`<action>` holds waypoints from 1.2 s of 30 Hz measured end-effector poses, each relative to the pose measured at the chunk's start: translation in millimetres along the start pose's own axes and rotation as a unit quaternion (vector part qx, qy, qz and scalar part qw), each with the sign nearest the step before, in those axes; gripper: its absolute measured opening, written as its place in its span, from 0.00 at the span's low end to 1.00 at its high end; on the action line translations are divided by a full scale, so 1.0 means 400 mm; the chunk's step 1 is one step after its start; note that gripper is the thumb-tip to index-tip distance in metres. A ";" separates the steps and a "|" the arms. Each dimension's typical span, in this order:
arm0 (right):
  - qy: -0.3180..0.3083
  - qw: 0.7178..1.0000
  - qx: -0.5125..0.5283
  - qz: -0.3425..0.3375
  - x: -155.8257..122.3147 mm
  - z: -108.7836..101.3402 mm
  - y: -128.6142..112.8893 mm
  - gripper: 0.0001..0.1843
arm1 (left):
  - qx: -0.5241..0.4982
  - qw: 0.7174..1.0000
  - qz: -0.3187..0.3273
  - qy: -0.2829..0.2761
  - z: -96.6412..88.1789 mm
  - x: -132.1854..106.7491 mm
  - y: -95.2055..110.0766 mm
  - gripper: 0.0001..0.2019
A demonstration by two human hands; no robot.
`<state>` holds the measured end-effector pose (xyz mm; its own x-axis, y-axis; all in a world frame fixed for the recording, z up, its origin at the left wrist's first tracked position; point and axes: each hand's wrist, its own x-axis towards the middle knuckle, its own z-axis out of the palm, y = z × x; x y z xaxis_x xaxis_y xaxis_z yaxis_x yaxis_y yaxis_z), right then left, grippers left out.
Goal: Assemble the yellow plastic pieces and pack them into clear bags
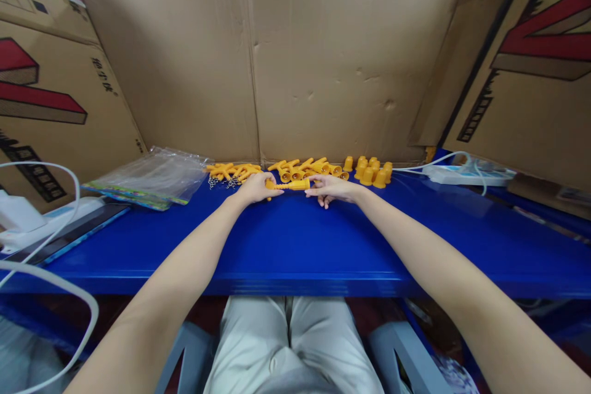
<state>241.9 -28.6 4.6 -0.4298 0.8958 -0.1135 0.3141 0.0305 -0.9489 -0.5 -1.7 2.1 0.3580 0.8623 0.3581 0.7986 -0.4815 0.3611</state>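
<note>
Over the middle of the blue table, my left hand [255, 188] pinches an orange-yellow plastic piece whose ribbed stem [281, 186] points right. My right hand [333, 189] has its thumb and index finger on the end of an orange-yellow plastic cup [300, 184], its other fingers loosely curled. The stem meets the cup's left end; how deep it sits inside I cannot tell. Behind my left hand lie several orange-yellow branched pieces [233, 171] with small metal bits [219, 181]. Between and behind my hands is a row of branched pieces joined to cups [302, 167].
Loose orange-yellow cups [379, 177] stand right of my right hand. Clear plastic bags [152, 175] lie at left. White power strips sit at the right [466, 175] and far left [28, 225], with cables. Cardboard [341, 68] walls the table's [305, 240] back and sides.
</note>
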 end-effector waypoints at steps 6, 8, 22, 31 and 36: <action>0.013 0.999 0.010 -0.028 0.008 0.000 0.002 0.26 | -0.007 1.000 0.002 0.004 0.002 0.001 -0.001 0.16; 0.027 0.999 0.010 -0.027 0.010 0.002 0.002 0.23 | -0.008 1.000 0.000 0.005 0.003 0.002 -0.002 0.16; 0.020 1.000 -0.020 -0.013 0.011 0.009 0.000 0.18 | -0.003 1.000 0.007 0.008 0.004 0.000 -0.001 0.17; 0.028 0.999 -0.003 0.022 0.009 0.019 -0.008 0.22 | -0.003 1.000 0.006 -0.005 0.000 -0.003 0.005 0.17; 0.016 0.999 0.014 0.034 0.017 0.017 -0.002 0.24 | 0.002 1.000 0.008 -0.011 0.001 -0.003 0.004 0.17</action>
<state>233.0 -25.8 2.5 -0.3814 0.9090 -0.1681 0.3166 -0.0424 -0.9476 0.6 -3.5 1.8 0.3813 0.8576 0.3452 0.7945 -0.4949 0.3519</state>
